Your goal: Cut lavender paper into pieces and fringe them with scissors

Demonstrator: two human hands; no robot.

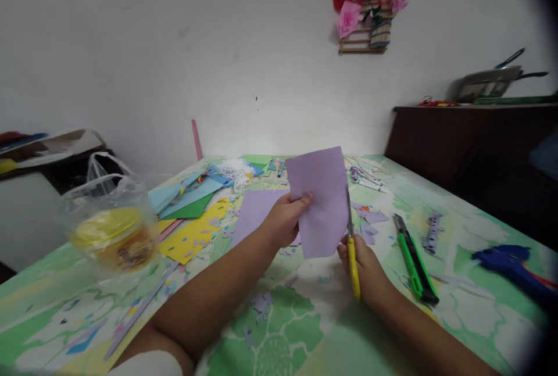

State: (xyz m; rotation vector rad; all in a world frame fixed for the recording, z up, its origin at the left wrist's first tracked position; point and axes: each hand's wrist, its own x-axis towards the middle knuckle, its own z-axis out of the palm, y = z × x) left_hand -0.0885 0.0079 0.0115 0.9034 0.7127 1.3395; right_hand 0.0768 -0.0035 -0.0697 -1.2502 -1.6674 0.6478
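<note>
My left hand pinches a piece of purple paper by its left edge, thumb on the near face, and holds it upright above the table. Yellow-handled scissors are gripped in my right hand, their blades pointing up along the paper's right edge. Whether the blades are parted is hard to make out. The lower right corner of the paper looks trimmed at a slant. Behind it another purple sheet lies flat on the table. Purple scraps are scattered below my hands.
On the right lie a green box cutter, a purple paper strip and a blue glue gun. A bagged tub with a yellow lid stands at left, near yellow paper, green paper and white shreds.
</note>
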